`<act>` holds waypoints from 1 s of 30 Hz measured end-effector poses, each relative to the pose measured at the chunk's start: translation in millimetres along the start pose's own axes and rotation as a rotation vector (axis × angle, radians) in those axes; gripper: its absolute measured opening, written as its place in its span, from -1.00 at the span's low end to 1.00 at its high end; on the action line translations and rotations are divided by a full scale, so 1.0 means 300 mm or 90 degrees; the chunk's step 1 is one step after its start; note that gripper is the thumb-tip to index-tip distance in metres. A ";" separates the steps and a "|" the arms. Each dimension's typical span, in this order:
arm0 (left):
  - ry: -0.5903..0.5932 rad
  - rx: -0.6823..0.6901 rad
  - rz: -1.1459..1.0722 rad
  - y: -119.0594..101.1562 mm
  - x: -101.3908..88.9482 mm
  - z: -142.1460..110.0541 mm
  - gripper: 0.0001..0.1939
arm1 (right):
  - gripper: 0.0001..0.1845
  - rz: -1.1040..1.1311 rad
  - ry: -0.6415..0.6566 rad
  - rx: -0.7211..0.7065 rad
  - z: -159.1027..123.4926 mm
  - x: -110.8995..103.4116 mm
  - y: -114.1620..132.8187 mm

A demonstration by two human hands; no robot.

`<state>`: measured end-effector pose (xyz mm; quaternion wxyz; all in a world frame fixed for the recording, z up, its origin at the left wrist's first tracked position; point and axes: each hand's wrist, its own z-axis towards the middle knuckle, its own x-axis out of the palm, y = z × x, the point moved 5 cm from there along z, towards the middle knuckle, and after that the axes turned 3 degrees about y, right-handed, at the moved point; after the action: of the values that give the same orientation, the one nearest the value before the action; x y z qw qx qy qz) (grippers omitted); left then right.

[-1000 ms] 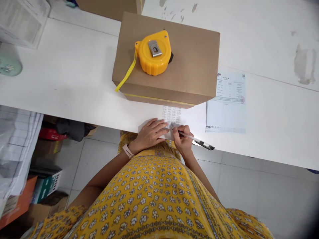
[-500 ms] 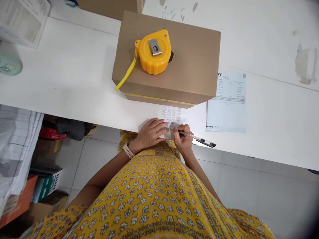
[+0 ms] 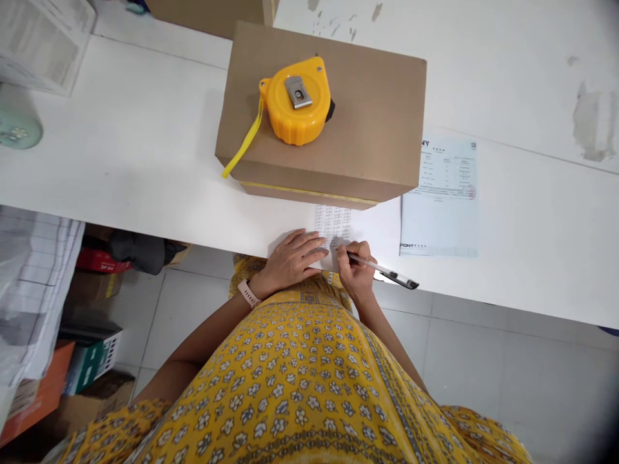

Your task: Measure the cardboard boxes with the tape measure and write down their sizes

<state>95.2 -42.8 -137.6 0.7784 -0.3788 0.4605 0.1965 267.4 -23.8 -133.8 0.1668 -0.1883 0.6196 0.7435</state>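
Note:
My right hand [image 3: 356,267] is closed around a pen [image 3: 382,269] with a clear barrel and a dark end. The pen's tip meets a white sheet of paper [image 3: 333,222] covered in columns of handwriting. Flat on the sheet's left side lies my left hand [image 3: 296,258], fingers stretched out, with a pale pink band at the wrist. Just beyond the hands a brown cardboard box [image 3: 377,116] covers the sheet's far part. On top of the box rests a yellow tape measure [image 3: 297,106] with a metal clip and a yellow strap.
Right of the box lies a printed bluish form [image 3: 440,222], partly under it. Another cardboard box [image 3: 207,13] stands at the back. A green rounded object [image 3: 19,129] is at the far left. Below the white table's [image 3: 145,148] left front edge, several boxes are stacked.
The pen tip has shifted slightly right along the writing, and my right hand with it. My left hand stays put on the paper.

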 end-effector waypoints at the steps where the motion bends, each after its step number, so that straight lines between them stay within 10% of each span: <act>1: -0.001 -0.001 0.000 0.000 0.000 0.000 -0.61 | -0.74 0.003 0.002 0.003 0.000 0.000 -0.001; 30: -0.040 0.021 0.034 -0.008 -0.014 0.006 -0.61 | -0.74 0.015 -0.023 0.011 -0.005 -0.002 -0.010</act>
<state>95.7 -42.8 -132.6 0.7933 -0.3468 0.4488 0.2214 269.5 -24.7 -136.4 0.1712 -0.1659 0.6252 0.7432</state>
